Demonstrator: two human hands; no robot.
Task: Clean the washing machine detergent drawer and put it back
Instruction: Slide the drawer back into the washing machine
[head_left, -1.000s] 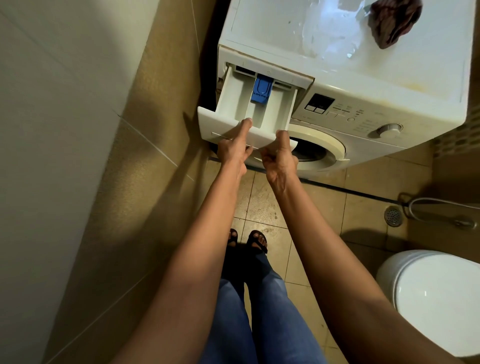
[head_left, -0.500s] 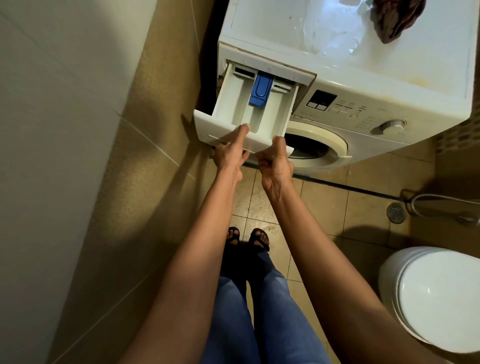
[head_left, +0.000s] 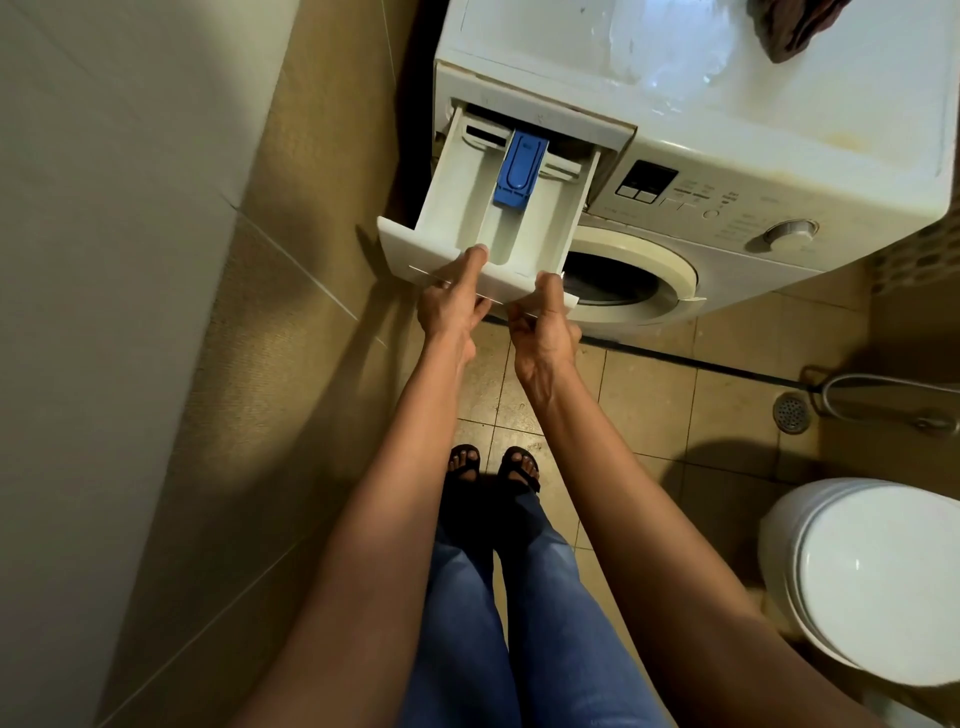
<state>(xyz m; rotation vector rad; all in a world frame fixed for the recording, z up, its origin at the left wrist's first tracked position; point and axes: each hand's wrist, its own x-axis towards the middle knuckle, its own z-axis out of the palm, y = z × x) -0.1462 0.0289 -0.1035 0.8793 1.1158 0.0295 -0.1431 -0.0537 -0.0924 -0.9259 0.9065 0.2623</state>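
Fingers (head_left: 521, 322) of left hand (head_left: 449, 306) and right hand (head_left: 545, 330) clamp the front lip of the white plastic detergent drawer (head_left: 457, 208), jutting from the washing machine's (head_left: 779, 130) top-left corner above its round door (head_left: 639, 270).

Person viewed from their own head, dressed in blue jeans (head_left: 524, 623) and black sandals (head_left: 521, 475).
The left hand (head_left: 451, 306), right hand (head_left: 544, 332) and both forearms (head_left: 374, 519) are bare; the jeans are close-fitting faded denim; the sandals are open-toed with straps.

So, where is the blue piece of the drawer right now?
In the head view, upper centre: the blue piece sits in the middle compartment of the pulled-out detergent drawer, near its back end, left of the dark display.
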